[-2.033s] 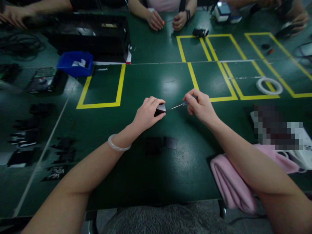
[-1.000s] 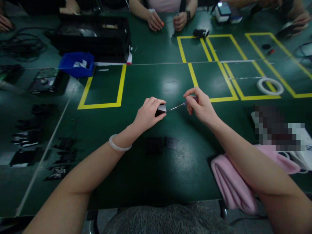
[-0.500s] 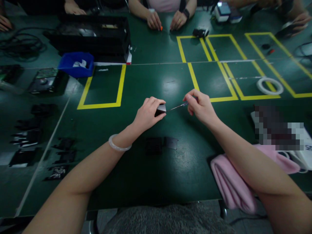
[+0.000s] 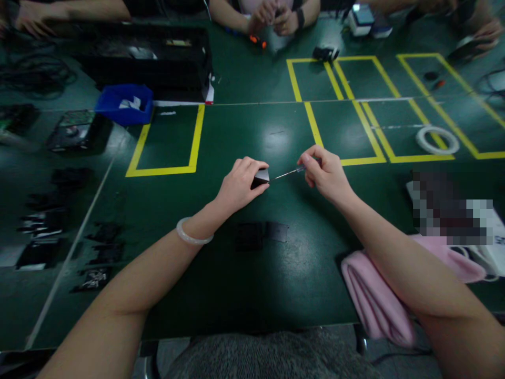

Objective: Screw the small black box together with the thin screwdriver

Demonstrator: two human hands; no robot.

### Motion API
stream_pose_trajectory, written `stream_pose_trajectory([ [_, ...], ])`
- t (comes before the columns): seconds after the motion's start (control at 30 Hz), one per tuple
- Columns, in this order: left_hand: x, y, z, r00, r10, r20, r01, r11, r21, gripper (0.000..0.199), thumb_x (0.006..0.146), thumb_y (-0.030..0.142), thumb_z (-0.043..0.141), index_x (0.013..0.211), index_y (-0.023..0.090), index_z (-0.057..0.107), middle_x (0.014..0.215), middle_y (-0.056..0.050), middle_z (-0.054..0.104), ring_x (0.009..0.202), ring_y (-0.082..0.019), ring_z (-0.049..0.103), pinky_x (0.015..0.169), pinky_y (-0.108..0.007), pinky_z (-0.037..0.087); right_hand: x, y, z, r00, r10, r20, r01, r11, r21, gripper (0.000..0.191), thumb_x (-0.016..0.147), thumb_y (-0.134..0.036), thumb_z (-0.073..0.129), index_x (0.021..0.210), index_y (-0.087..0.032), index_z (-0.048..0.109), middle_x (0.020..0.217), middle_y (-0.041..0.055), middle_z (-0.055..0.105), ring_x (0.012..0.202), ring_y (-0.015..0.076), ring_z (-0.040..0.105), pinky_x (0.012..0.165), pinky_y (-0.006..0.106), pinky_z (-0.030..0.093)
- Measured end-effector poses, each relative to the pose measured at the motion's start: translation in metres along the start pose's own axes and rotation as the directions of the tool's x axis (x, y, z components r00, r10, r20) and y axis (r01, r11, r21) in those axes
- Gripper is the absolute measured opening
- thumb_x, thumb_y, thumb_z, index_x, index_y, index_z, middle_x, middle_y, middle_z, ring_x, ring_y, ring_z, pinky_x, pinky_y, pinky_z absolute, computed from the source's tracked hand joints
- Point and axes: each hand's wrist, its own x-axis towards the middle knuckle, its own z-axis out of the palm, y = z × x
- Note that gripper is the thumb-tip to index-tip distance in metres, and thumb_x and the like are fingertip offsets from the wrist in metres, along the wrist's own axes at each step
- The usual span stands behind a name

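Note:
In the middle of the table, my left hand [image 4: 240,182] is closed around a small black part with a pale, shiny face [image 4: 262,176]. My fingers cover most of it. To the right, my right hand [image 4: 322,171] grips the handle of a screwdriver [image 4: 287,173]. Its thin metal shaft points left, and the tip is at or very close to the black part; whether it touches, I cannot tell. Nearer to me lie a flat black square piece [image 4: 249,236] and a smaller dark plate [image 4: 276,231], side by side.
Several black parts lie at left near a blue bin [image 4: 123,105] and a large black casing [image 4: 150,68]. A white tape roll [image 4: 437,140], pink cloth [image 4: 381,295] and pixelated item are at right. Across the table, a co-worker's hands [image 4: 274,18] are near an orange-handled tool [image 4: 258,41].
My hands, the black part and the screwdriver stay almost in place. Across the table, the co-worker's hands have come up and together; another person's arm has reached in at upper left.

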Motion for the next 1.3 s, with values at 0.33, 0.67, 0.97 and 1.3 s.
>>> stream_pose_trajectory([
  [0.33,0.0001,-0.0008,0.0010,1.000,-0.001,-0.004,0.001,1.000,-0.006,0.039,0.095,0.027,0.073,0.129,0.020,0.057,0.124,-0.010,0.064,0.117,-0.029,0.058,0.100,-0.045,0.053,-0.0024,0.0004,0.0013,0.999,-0.021,-0.027,0.022,0.999,0.025,0.023,0.097,-0.045,0.065,0.092,-0.025,0.055,0.047,-0.0089,0.046,0.038,0.0120,0.046,0.042,0.027,0.032],
  [0.67,0.0000,-0.0004,0.0001,1.000,0.001,-0.007,-0.001,1.000,-0.012,0.039,0.094,0.027,0.074,0.129,0.020,0.057,0.124,-0.010,0.064,0.117,-0.029,0.058,0.100,-0.045,0.053,-0.0035,0.0017,0.0025,0.999,-0.031,-0.018,0.032,0.997,0.067,0.018,0.097,-0.039,0.066,0.097,-0.026,0.053,0.048,-0.0097,0.047,0.037,0.0118,0.046,0.041,0.027,0.032],
  [0.97,-0.0001,-0.0009,0.0010,1.000,0.002,-0.010,-0.002,1.000,-0.015,0.039,0.094,0.025,0.075,0.129,0.019,0.058,0.123,-0.010,0.064,0.117,-0.029,0.058,0.100,-0.044,0.053,-0.0010,0.0004,0.0005,1.000,-0.010,-0.002,0.010,1.000,-0.003,0.021,0.099,-0.041,0.062,0.088,-0.025,0.054,0.044,-0.0090,0.044,0.036,0.0113,0.044,0.040,0.026,0.029],
  [1.3,-0.0003,-0.0013,0.0005,1.000,0.013,-0.014,-0.013,1.000,-0.014,0.040,0.093,0.025,0.075,0.129,0.017,0.059,0.122,-0.011,0.064,0.116,-0.030,0.058,0.099,-0.043,0.053,-0.0002,0.0013,0.0009,1.000,-0.008,-0.016,0.008,1.000,0.012,0.027,0.098,-0.043,0.064,0.081,-0.023,0.056,0.043,-0.0089,0.044,0.036,0.0095,0.043,0.041,0.025,0.031],
])
